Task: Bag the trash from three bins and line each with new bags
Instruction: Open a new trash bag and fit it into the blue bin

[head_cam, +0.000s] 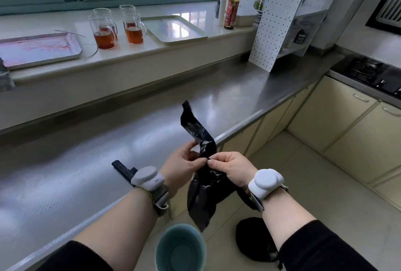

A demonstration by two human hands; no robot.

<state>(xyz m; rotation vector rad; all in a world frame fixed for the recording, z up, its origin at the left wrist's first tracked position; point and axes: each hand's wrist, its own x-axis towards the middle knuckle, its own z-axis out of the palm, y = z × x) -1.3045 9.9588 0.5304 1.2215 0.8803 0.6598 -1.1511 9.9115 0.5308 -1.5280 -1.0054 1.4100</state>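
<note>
- Both hands work one crumpled black plastic trash bag (202,175) in mid-air, above the round teal bin (181,249): the left hand (184,165) pinches its folded edge, and the right hand (231,169) pinches the same edge just beside it, fingertips nearly touching.
- One twisted end of the bag sticks up above the hands; the rest hangs down toward the bin, still flat and unopened.
- That bin stands on the tiled floor straight below the bag and looks bare inside, with no liner showing.
- Right of the bin, a filled black bag (257,239) sits on the floor, partly hidden by the right forearm.
- Judged from this, one bin appears emptied and bagged; its new liner is not yet opened or fitted. No other bins are in view, so their state cannot be told.
- Beyond the bin runs a grey steel counter (152,108), with a dark roll-like object (122,168), perhaps spare bags, near its edge.
</note>
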